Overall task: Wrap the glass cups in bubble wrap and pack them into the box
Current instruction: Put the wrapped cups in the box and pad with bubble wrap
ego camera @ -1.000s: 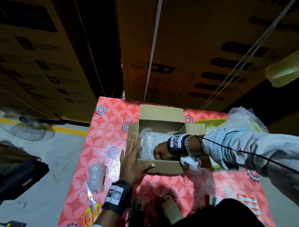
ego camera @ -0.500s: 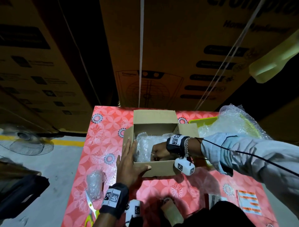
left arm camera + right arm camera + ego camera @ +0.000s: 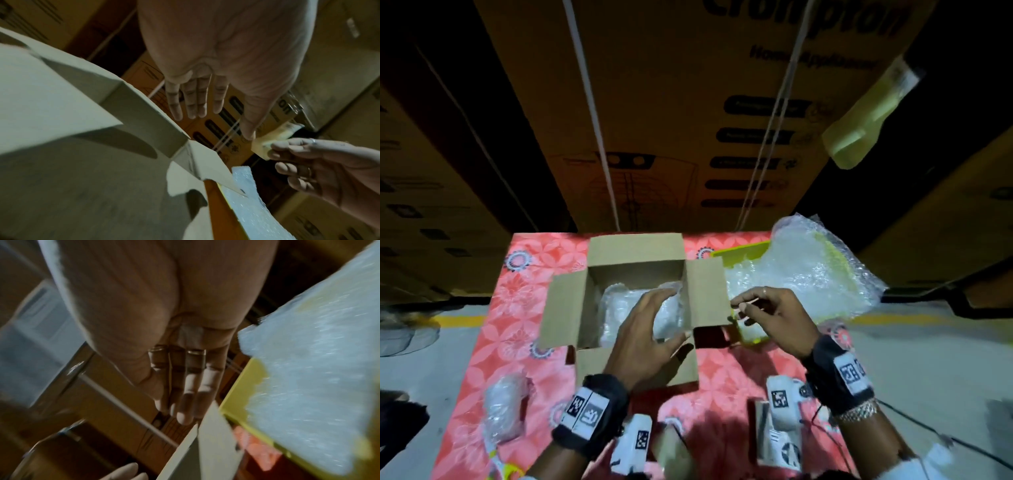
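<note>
Cardboard box (image 3: 619, 308) with all four flaps folded outward, standing on a table covered by a red floral cloth (image 3: 517, 308). Inside the box lie bubble-wrapped bundles (image 3: 626, 308), presumably the glass cups, though the glass itself cannot be made out through the wrap. The left hand (image 3: 650, 329) hovers over the near right part of the opening, fingers straight and slightly spread, thumb extended toward the right flap; it holds nothing, as the left wrist view confirms. The right hand (image 3: 774, 315) is raised just beside the outer edge of the right flap (image 3: 707, 294), fingers loosely extended with index finger and thumb drawn close together; whether they touch the flap edge cannot be told, and the right wrist view shows straight fingers holding nothing. To the right of the box, a yellow-green tray (image 3: 743, 250) carries a heap of loose bubble wrap (image 3: 808, 270). On the near left corner of the cloth lies another wrapped bundle (image 3: 505, 407), with yellow-handled scissors (image 3: 500, 466) just in front of it at the frame edge. A tape roll (image 3: 671, 445) lies, blurred, near the table's front edge between the wrists. Large printed cartons (image 3: 688, 102) are stacked behind the table.
</note>
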The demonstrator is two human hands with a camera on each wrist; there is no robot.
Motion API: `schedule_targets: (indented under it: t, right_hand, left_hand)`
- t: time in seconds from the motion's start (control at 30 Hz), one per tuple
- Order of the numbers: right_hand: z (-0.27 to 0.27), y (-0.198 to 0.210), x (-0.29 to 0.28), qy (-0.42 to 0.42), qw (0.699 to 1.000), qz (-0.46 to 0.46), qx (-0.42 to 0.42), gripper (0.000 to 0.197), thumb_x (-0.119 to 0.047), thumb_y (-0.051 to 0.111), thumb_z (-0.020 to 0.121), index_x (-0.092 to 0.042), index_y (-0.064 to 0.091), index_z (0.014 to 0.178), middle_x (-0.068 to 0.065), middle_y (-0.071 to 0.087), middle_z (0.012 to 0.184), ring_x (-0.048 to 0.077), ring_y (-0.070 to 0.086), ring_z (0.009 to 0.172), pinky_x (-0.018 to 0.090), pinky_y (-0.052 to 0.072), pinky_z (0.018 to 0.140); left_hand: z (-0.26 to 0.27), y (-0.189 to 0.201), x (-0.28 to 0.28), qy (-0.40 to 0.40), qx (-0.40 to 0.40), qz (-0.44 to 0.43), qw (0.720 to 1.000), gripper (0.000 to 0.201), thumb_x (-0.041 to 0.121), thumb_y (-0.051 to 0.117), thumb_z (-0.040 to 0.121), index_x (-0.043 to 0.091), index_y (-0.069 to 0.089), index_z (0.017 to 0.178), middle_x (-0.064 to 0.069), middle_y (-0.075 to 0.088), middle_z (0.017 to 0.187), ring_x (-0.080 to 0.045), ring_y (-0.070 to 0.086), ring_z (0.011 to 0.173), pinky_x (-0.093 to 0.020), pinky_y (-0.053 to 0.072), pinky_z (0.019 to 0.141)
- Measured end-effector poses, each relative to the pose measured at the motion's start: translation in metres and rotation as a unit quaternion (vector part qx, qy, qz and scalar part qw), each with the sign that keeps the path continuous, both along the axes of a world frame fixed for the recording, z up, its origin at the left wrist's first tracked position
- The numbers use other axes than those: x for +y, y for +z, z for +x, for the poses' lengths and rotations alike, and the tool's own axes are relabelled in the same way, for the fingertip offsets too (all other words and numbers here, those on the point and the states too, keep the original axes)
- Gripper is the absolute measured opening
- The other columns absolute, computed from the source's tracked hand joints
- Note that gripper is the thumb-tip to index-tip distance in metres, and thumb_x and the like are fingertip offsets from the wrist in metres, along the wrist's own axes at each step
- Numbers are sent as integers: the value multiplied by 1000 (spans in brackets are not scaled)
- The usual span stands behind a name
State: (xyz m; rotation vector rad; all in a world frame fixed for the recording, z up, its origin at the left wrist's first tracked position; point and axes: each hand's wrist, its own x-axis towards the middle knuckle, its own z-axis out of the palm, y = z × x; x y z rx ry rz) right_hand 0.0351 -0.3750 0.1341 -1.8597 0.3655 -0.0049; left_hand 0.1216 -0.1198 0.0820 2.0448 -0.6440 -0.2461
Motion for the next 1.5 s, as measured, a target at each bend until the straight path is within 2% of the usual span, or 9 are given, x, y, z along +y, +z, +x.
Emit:
schedule_targets:
  t: [0.17, 0.33, 0.53, 0.67, 0.8, 0.9, 1.1, 1.27, 1.5]
  right_hand:
    - [-46, -33, -54, -112, 994, -6, 8, 15, 0, 66, 95, -7, 77, 89, 6, 77, 85, 26, 74, 77, 35, 58, 70]
    - [-34, -57, -95, -85, 961, -255, 60, 4, -19, 70, 94, -23, 71, 92, -7, 71, 93, 16, 68, 85, 33, 57, 76]
    - [21, -76, -98, -80, 926, -345, 132, 42, -47, 76, 88, -14, 69, 114, 4, 65, 118, 26, 62, 110, 36, 54, 87]
    - [49, -83, -88, -7, 886, -428, 176, 37, -37, 74, 90, -11, 66, 116, 11, 58, 125, 31, 53, 118, 41, 50, 96]
    - [54, -86, -92, -5, 887, -409, 215, 15, -10, 62, 95, -11, 61, 110, 12, 67, 115, 33, 63, 107, 36, 50, 85]
    - [52, -89, -99, -43, 906, -371, 198, 10, -15, 65, 92, -13, 66, 102, 9, 69, 109, 33, 66, 103, 35, 54, 85]
    - [53, -94, -100, -17, 902, -361, 235, 48, -15, 71, 91, -9, 49, 134, 15, 51, 134, 36, 55, 121, 41, 50, 93]
    - [48, -95, -103, -54, 920, -333, 197, 7, -8, 59, 94, -10, 65, 97, 13, 70, 103, 34, 65, 90, 33, 50, 73]
    - [37, -82, -111, -120, 978, -165, 40, 16, -8, 66, 85, -17, 63, 73, 1, 67, 79, 22, 63, 76, 29, 49, 67]
  left_hand:
    - [-13, 2, -74, -68, -12, 28, 997, 61, 27, 85, 84, 30, 56, 138, 16, 55, 131, -3, 56, 118, -12, 43, 94]
    - [-26, -1, -112, -47, -20, 72, 996, 56, 26, 84, 86, 26, 58, 136, 12, 56, 128, -7, 56, 114, -19, 43, 94]
    - [-39, -2, -116, -9, -13, 104, 994, 56, 26, 84, 85, 31, 58, 134, 18, 57, 126, -2, 58, 115, -23, 50, 96]
    - [-46, 1, -115, 23, 5, 110, 994, 52, 24, 83, 86, 28, 59, 132, 15, 60, 128, 5, 58, 111, -2, 43, 85]
    - [-52, 3, -118, 44, 10, 101, 994, 49, 21, 83, 86, 25, 61, 130, 13, 61, 124, 19, 52, 109, 2, 40, 80]
    - [-54, 1, -120, 59, 23, 80, 995, 47, 18, 83, 86, 25, 62, 127, 13, 62, 122, 11, 57, 110, -1, 44, 81]
    - [-56, -7, -124, 63, 54, 57, 995, 48, 19, 83, 84, 29, 62, 126, 16, 61, 118, -3, 63, 108, -18, 55, 85]
    - [-52, -3, -122, 72, 31, 46, 996, 41, 21, 83, 85, 28, 65, 121, 16, 61, 114, 7, 59, 104, -6, 46, 80]
    - [-48, -2, -135, 55, 55, 38, 996, 38, 24, 83, 86, 29, 65, 119, 12, 61, 111, 0, 60, 100, -6, 45, 79]
